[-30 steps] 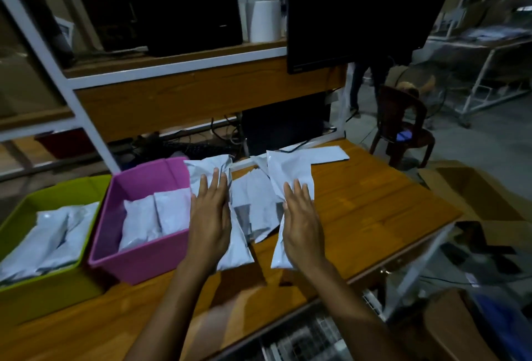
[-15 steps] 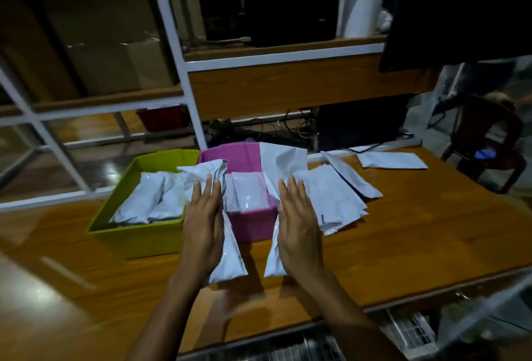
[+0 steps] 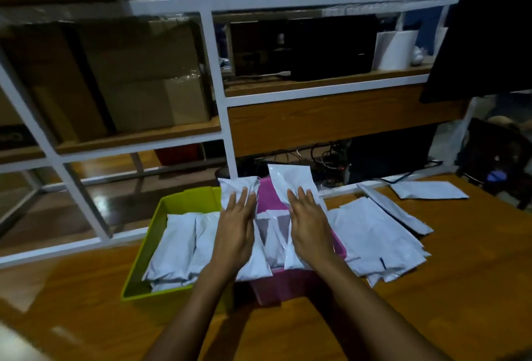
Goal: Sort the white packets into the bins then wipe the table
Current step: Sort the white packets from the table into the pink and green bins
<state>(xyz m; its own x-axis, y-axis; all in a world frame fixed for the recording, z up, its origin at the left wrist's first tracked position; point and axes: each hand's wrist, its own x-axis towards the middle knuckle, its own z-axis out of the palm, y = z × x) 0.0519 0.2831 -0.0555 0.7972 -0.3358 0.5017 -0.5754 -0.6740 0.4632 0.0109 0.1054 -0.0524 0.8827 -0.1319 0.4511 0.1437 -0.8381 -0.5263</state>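
Observation:
My left hand point(image 3: 234, 231) grips a puffy white packet point(image 3: 239, 190) from above, held over the seam between the green bin point(image 3: 155, 234) and the pink bin point(image 3: 269, 196). A flatter white packet point(image 3: 290, 179) is held by my right hand point(image 3: 309, 228) above the pink bin. Both packets point away from me. White packets lie inside the green bin point(image 3: 175, 245) and inside the pink bin point(image 3: 273, 239). A loose pile of white packets point(image 3: 377, 242) lies on the wooden table point(image 3: 460, 274) right of the pink bin.
One flat packet point(image 3: 429, 189) lies apart at the table's back right. A white-framed shelf unit point(image 3: 218, 118) with cardboard boxes stands behind the bins. Cables point(image 3: 325, 156) and a dark computer case sit behind the table. A dark chair point(image 3: 498, 156) is at far right.
Both hands carried their packets forward and left, from over the table in front of the bins to above the bins. My view swung left.

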